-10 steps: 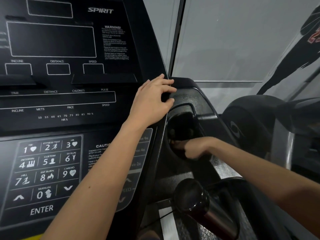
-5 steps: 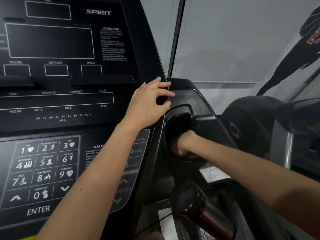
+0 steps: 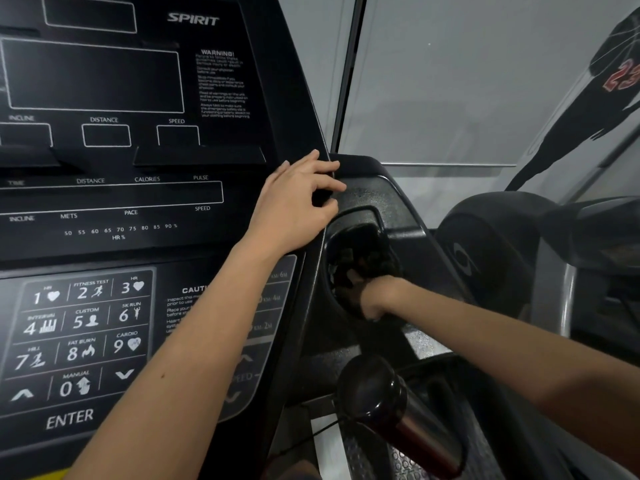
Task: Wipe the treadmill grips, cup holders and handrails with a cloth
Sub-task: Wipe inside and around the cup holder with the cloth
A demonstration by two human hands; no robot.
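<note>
Right hand [image 3: 372, 299] fingers hidden inside cup holder [image 3: 360, 216].

head view, close, facing down-forward

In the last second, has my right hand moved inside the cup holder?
Yes. The right hand pushed up into the cup holder, then drew back down toward its lower rim.

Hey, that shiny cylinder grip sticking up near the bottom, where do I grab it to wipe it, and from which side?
Wrap the cloth around the cylinder grip's glossy shaft just below its rounded end cap, coming from above on the right. It tilts up toward the console and its upper end stands free, while the right hand is already beside it in the cup holder.
</note>
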